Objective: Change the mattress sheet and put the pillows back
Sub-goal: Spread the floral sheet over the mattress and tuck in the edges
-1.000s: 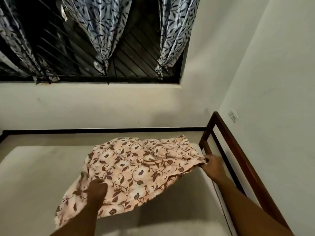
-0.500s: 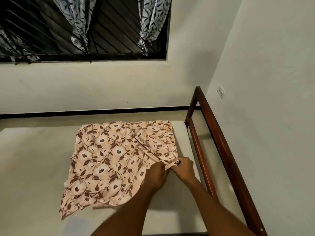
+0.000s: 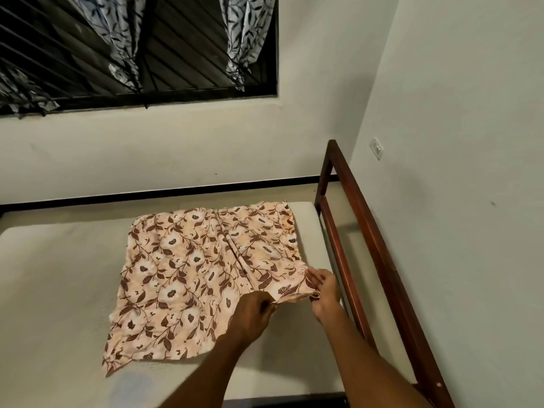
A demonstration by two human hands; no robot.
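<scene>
1. Since a second earlier, the floral sheet [image 3: 203,278] had dropped from its airborne billow to lie folded on the bare mattress [image 3: 59,278], and the left hand [image 3: 254,315] had crossed over to meet the right hand [image 3: 323,293].
2. Both hands pinched the sheet's near right corner, fingers curled round the cloth beside the wooden bed rail [image 3: 379,240].
3. Layers looked bunched at that corner; separating the wrong ones would likely leave it tangled instead of opened.
4. A hard pull could have dragged the whole fold sideways against the rail.
</scene>
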